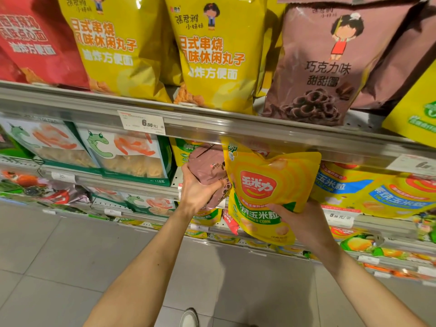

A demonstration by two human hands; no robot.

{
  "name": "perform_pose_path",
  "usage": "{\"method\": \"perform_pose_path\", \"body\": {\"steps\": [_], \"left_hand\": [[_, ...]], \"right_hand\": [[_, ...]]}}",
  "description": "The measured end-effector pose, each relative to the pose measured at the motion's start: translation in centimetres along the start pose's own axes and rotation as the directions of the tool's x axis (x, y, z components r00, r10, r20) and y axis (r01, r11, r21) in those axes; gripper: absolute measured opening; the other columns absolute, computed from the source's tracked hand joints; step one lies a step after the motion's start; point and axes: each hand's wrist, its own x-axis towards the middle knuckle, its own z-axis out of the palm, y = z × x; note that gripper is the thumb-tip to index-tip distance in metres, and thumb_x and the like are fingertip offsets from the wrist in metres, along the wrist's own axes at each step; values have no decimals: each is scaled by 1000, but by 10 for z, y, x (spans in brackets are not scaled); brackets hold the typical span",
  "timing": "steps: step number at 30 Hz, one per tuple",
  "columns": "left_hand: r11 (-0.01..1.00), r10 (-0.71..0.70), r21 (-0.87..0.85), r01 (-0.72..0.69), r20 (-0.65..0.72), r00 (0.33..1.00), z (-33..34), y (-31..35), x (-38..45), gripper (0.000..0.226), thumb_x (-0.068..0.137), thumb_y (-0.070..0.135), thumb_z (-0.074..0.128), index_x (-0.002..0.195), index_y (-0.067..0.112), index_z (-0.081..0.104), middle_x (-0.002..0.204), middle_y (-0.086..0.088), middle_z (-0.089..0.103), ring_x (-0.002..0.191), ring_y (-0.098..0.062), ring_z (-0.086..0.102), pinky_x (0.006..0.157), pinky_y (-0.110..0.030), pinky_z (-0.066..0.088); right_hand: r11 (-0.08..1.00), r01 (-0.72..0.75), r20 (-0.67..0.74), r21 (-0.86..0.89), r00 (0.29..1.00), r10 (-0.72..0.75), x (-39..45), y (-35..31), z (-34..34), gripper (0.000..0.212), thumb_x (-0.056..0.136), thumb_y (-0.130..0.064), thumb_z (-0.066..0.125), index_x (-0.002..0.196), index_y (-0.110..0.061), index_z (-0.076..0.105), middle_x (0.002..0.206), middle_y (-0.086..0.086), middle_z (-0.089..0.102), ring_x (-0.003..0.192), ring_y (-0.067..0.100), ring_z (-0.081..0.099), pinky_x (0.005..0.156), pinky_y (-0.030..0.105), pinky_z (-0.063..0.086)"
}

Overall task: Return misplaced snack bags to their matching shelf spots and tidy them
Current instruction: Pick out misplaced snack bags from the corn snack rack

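The brown bag (207, 166) at centre is half hidden behind the left hand (198, 192) and the yellow corn bag (266, 192), while the red bag (30, 41) at upper left is cut off by the frame's edge.

Bright, even store light falls from above. Glare streaks run along the metal shelf rail (236, 128) and sheen spots mark the glossy yellow bags (212, 55) on the top shelf. The lower shelves sit in the shade of the rail and look dimmer. Soft shadows of the arms lie on the grey floor (59, 256). The wide lens bends the shelf lines, which curve and tilt toward the edges, and stretches the bags at the corners. The price tag (144, 122) print is soft; far right packs are blurred.
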Motion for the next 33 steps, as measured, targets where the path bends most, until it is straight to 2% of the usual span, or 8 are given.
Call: {"method": "perform_pose_path", "body": {"steps": [8,11,16,20,23,26,29,33], "left_hand": [[996,50,-77,-54,-57,997,-14,9,-14,105,60,25,95,142,17,30,129,0,58,116,-9,60,94,-15,46],[994,39,-102,-43,-43,998,-26,12,-23,106,55,32,93,140,21,30,130,-2,58,119,-12,61,104,-30,49],[995,3,-99,-10,-70,998,-61,5,-51,105,55,34,94,138,19,31,128,-2,60,119,-14,60,104,-31,47],[997,-45,-63,38,-111,993,-97,-1,-77,93,65,26,96,136,18,36,121,4,63,111,-12,63,107,-42,48],[998,-59,-47,52,-162,985,-121,1,-94,88,69,19,94,135,13,37,117,5,62,109,-11,62,106,-38,47],[997,-74,-33,68,-215,974,-149,0,-107,87,67,21,95,134,13,39,117,6,63,107,-8,62,107,-41,48],[996,-83,-32,77,-255,963,-175,-3,-119,92,65,24,96,135,15,38,120,5,64,112,-11,64,108,-47,49],[997,-76,-20,73,-249,965,-193,-1,-129,104,54,35,98,138,18,40,125,2,67,113,-10,67,106,-41,51]], "right_hand": [[999,18,-2,42,1000,-18,-9,-1,-8,46,79,-30,86,122,-28,70,101,-6,78,67,14,77,65,48,65],[999,28,12,25,1000,-28,-13,-1,-13,47,79,-30,86,123,-28,70,101,-4,78,65,16,77,61,41,65],[996,81,52,-32,995,-79,-25,-2,-17,39,80,-31,84,116,-30,70,100,-4,77,71,5,74,54,18,57],[994,104,86,-31,991,-101,-30,-13,-6,39,76,-38,86,112,-35,70,102,-5,77,82,19,77,67,38,64],[990,134,92,-52,987,-129,-31,-29,10,31,76,-43,84,103,-34,72,96,-2,79,71,17,76,64,33,61],[970,220,61,-101,975,-214,-29,-49,29,43,70,-56,81,94,-21,77,80,-4,77,74,16,73,70,37,59],[966,252,73,-53,966,-248,-26,-74,50,25,79,-40,83,70,-24,67,52,-19,64,52,-1,59,55,24,49],[959,282,44,2,958,-282,-5,-93,85,25,81,-35,84,87,-13,76,71,7,75,67,23,69,65,43,53]]}}
